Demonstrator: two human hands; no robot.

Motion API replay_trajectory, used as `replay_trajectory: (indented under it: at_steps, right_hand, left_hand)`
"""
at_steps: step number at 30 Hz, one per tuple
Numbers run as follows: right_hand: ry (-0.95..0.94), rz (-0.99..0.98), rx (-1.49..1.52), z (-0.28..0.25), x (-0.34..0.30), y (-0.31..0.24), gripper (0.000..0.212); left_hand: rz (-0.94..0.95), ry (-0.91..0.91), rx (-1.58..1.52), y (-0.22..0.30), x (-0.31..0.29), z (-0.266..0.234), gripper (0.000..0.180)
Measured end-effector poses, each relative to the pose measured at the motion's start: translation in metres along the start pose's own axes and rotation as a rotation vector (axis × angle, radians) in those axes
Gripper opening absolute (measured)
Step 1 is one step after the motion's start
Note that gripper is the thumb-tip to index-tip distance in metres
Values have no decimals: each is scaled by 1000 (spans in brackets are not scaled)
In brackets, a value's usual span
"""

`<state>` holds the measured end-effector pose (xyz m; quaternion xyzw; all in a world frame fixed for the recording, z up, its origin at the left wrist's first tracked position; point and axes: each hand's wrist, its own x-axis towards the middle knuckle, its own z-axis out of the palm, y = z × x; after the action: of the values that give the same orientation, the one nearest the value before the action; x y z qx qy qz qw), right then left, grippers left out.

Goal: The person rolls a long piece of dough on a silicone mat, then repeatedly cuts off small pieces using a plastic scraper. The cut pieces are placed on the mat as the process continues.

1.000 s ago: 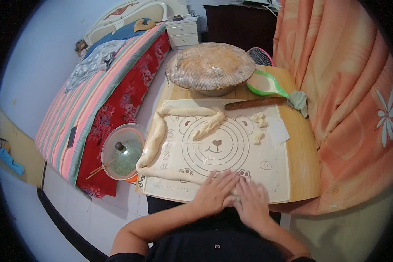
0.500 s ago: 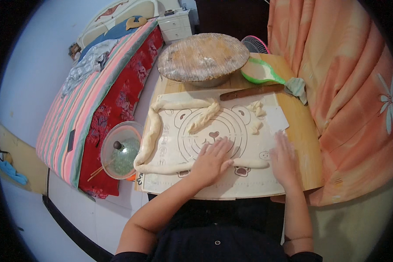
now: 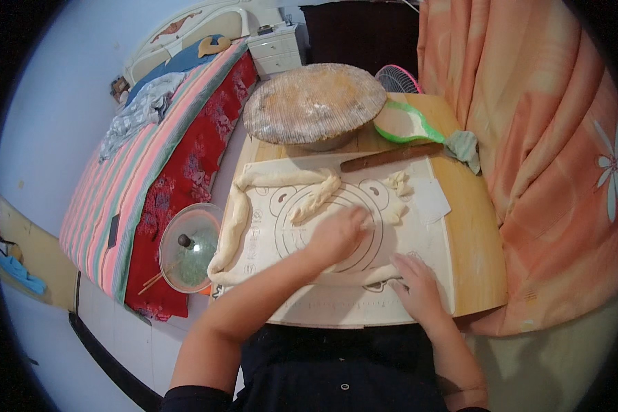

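Note:
A long pale dough rope (image 3: 237, 218) bends around the left side of a white mat (image 3: 419, 237) printed with a bear face. Its far end is twisted and lies near the mat's middle. My left hand (image 3: 338, 237) is over the bear face, its fingers smeared by motion, close to two small dough scraps (image 3: 394, 214). My left forearm crosses above the near stretch of rope and hides part of it. At the rope's near right end rests my right hand (image 3: 419, 287), fingers stretched out and covering the tip.
Behind the mat stand a large covered bowl (image 3: 316, 103), a green scoop of flour (image 3: 426, 127) and a brown wooden stick (image 3: 390, 156). A white card (image 3: 435, 200) lies at right. Left of the table is a clear-lidded pot (image 3: 192, 250); an orange curtain (image 3: 529, 178) hangs right.
My left hand has lifted off the rope and moved away from me, toward the small scraps. My right hand has shifted left and nearer, onto the rope's end. The view has tilted slightly.

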<state>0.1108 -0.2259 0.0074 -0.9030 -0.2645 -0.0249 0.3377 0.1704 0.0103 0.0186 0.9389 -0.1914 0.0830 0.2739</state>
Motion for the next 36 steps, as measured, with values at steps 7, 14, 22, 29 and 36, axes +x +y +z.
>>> replay_trajectory:
  at_steps: [7, 14, 22, 29, 36]
  right_hand:
    - [40, 79, 97, -8, -15, 3, 39]
    - [206, 284, -226, -45, 84, 62, 52]
    - [-31, 567, -391, -36, 150, 96, 73]
    - [-161, 718, -257, -51, 157, 106, 80]
    - [-59, 783, -430, -42, 157, 70, 94]
  left_hand:
    - [-3, 112, 447, -61, 100, 18, 54]
    - [99, -7, 34, 7, 60, 30, 51]
    - [253, -122, 66, 64, -36, 31, 46]
    - [160, -76, 115, 62, -43, 49, 40]
    - [62, -16, 160, 63, -47, 51, 31]
